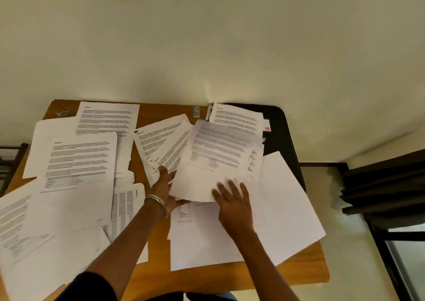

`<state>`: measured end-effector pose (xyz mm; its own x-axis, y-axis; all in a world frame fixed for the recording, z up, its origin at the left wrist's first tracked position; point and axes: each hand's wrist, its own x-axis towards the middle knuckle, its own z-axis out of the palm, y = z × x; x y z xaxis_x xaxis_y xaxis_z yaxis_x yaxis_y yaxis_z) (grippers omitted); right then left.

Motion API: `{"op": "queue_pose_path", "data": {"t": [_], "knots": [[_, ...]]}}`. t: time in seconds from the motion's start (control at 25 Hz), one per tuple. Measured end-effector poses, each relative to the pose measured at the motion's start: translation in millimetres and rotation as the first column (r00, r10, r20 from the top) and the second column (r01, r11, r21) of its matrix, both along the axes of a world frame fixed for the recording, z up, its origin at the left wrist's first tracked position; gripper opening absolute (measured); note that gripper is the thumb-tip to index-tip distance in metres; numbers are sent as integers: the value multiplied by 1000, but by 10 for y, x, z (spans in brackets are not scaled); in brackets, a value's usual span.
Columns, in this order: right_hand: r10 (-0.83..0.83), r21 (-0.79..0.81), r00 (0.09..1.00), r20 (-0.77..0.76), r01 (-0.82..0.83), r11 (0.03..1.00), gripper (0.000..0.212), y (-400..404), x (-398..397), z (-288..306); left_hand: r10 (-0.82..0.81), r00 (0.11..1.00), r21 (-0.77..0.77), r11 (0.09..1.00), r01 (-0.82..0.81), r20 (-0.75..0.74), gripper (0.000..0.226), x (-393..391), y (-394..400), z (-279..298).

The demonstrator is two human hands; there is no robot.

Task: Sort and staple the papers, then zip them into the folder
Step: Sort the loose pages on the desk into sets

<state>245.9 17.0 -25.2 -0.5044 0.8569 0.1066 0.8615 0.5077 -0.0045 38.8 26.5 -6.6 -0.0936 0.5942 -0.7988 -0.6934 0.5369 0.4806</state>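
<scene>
Many printed sheets lie scattered over the wooden table (pixel 158 275). A blurred printed sheet (pixel 213 160) is raised above the middle pile. My left hand (pixel 164 185) pinches its lower left corner, thumb on top and fingers underneath. My right hand (pixel 232 204) lies with straight, spread fingers on the sheet's lower edge and on the blank papers (pixel 282 208) below it. The black folder (pixel 281 137) lies at the back right, partly covered by a printed page (pixel 236 119). A small grey object, perhaps the stapler (pixel 196 111), sits at the table's back edge.
Overlapping pages (pixel 80 158) cover the table's left half and hang over its left and front edges. A small metallic item (pixel 63 112) rests at the back left corner. A pale wall stands behind the table, and dark furniture (pixel 386 185) is at the right.
</scene>
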Motion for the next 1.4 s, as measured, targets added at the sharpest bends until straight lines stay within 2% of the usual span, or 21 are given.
{"op": "queue_pose_path", "data": {"t": [0.08,0.24,0.36,0.56,0.68,0.84,0.92,1.04,1.12,1.24,1.32,1.4], "knots": [[-39,-129,997,59,46,991,59,-274,32,-310,-69,997,-54,996,68,-27,55,-212,-131,-96],[-76,-231,996,50,86,969,62,-410,101,-491,-318,936,-35,948,316,-150,33,-266,-331,-341],[-100,-253,994,42,108,961,52,-388,104,-524,-314,932,-23,949,315,-181,32,-299,-310,-406],[-148,-289,989,8,144,947,54,-401,73,-575,-337,911,-21,939,342,-238,34,-316,-295,-435],[-152,-228,988,28,154,961,56,-421,66,-642,-359,890,-29,930,366,-282,36,-304,-304,-456],[-88,-118,996,-15,86,989,61,-374,44,-590,-405,846,-51,909,414,-347,30,-289,-296,-450],[-162,-42,984,-78,159,986,62,-319,32,-475,-393,860,-46,915,401,-325,22,-258,-302,-435],[-345,73,925,-158,360,930,51,-239,151,-292,-339,875,-78,940,333,-346,23,-175,-280,-435],[-463,54,863,-205,482,874,46,-170,384,-212,-387,824,-122,921,371,-414,24,-101,-228,-447],[-608,-93,742,-283,610,787,37,11,766,-167,-502,647,-251,860,444,-575,34,81,-146,-469],[-667,-197,670,-326,642,741,32,166,916,-159,-537,545,-368,842,395,-644,39,237,-154,-390],[-671,-275,661,-337,612,741,31,277,977,-172,-528,547,-418,849,323,-650,45,365,-223,-339]]}}
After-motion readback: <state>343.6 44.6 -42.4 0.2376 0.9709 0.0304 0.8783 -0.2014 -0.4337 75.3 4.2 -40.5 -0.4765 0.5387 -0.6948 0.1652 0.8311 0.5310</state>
